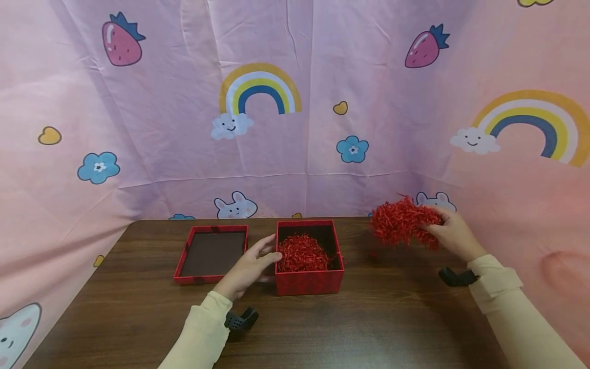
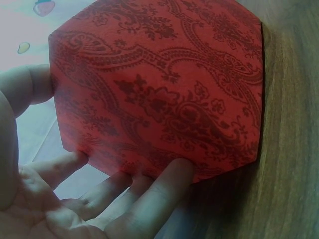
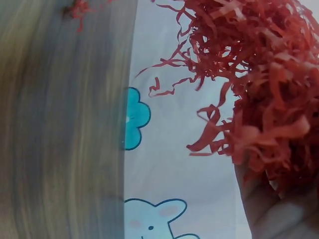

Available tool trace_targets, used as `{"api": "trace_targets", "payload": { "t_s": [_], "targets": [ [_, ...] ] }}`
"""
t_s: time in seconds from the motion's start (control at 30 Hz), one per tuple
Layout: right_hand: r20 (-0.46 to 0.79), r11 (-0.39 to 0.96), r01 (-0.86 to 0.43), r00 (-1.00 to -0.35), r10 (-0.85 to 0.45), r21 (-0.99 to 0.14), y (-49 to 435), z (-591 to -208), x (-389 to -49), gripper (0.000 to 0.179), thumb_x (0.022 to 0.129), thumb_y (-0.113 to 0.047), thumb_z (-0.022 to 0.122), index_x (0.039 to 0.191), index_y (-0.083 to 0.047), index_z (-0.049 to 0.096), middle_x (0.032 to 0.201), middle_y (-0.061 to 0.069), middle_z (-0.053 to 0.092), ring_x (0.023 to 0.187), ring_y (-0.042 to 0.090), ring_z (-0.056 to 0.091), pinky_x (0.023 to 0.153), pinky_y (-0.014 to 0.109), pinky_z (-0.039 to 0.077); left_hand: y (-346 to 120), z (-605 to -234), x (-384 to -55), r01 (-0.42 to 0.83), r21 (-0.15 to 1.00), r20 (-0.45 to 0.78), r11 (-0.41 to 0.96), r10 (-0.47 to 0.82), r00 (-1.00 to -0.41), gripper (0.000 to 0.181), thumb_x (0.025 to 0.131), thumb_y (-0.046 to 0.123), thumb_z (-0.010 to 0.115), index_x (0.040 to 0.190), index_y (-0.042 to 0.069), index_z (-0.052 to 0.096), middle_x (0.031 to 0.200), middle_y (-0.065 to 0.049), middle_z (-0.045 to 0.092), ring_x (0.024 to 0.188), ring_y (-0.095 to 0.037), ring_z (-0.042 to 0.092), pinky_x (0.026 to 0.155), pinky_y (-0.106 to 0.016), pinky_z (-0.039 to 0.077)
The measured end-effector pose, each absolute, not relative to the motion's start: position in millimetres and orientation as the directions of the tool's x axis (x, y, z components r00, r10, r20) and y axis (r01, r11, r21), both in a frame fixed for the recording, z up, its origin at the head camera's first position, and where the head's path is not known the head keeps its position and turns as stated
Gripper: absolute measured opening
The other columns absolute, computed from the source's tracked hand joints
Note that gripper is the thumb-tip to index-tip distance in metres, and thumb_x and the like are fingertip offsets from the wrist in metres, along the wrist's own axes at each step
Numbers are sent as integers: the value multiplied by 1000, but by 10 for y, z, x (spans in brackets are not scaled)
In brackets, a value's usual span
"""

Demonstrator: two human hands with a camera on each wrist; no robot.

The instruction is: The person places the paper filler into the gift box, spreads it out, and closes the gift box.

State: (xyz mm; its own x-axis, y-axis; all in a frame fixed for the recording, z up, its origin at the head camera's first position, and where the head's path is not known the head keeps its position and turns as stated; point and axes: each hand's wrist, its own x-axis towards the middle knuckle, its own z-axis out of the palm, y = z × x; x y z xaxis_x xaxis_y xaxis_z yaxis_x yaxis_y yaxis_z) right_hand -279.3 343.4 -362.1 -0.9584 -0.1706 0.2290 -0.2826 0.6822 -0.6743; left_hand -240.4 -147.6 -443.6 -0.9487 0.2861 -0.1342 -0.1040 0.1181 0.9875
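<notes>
A red patterned box [image 1: 310, 283] stands on the table, with red shredded paper [image 1: 302, 253] inside it. My left hand [image 1: 251, 262] holds the box at its left wall, thumb over the rim and fingers against the outside. Close up in the left wrist view, the box's outer side [image 2: 159, 89] shows a dark floral print, and one fingertip [image 2: 179, 172] lies on it. Off to the right, my right hand [image 1: 454, 233] grips a large clump of red shredded paper [image 1: 401, 221] in the air; loose strands hang from the clump in the right wrist view.
The red box lid [image 1: 198, 280], dark inside, lies with its hollow side up left of the box. A small scrap of red paper [image 3: 79, 9] is on the brown wooden table [image 1: 369, 318]. Behind hangs a printed pink and purple curtain [image 1: 318, 61].
</notes>
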Motion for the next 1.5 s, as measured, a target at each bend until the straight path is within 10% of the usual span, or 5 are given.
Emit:
{"api": "trace_targets", "payload": {
  "t_s": [0.37,0.8,1.13,1.37,1.5],
  "targets": [
    [296,649,-336,-939,-175,-682,3300,-3494,-2827,42,102,-17,68,138,2,59,119,26,68,84,-2,64,68,22,57,-1488,-4460,-2399,-107,989,-133,104,291,-947,74,101,32,68,163,23,29,163,-25,31,142,-49,43,92,-59,57],
    [375,555,-430,-901,-217,-712,3036,-3221,-2938,36,97,-7,71,132,1,64,99,-26,67,83,-1,66,67,20,56,-1492,-4452,-2412,-124,986,-150,111,270,-951,71,102,30,67,163,23,31,161,-23,37,139,-48,47,90,-58,58],
    [389,543,-467,-884,-260,-698,2720,-2977,-2922,37,98,-10,71,134,-5,65,103,-21,67,73,4,60,62,22,52,-1476,-4460,-2415,-120,988,-142,100,261,-955,71,100,32,69,162,25,34,160,-19,39,138,-45,49,90,-57,58],
    [357,537,-485,-874,-330,-691,2406,-2885,-2889,36,99,-7,70,134,-3,66,119,17,70,83,4,66,69,20,56,-1473,-4457,-2426,-112,988,-137,103,284,-949,72,102,29,66,164,21,29,161,-21,37,137,-45,51,90,-57,58],
    [326,540,-502,-861,-391,-676,2191,-2953,-2911,33,98,-5,70,130,-5,68,117,16,72,86,12,68,72,23,58,-1473,-4445,-2416,-120,987,-146,111,274,-950,72,102,30,66,164,22,30,161,-19,37,137,-44,51,89,-56,59]
  ]
}}
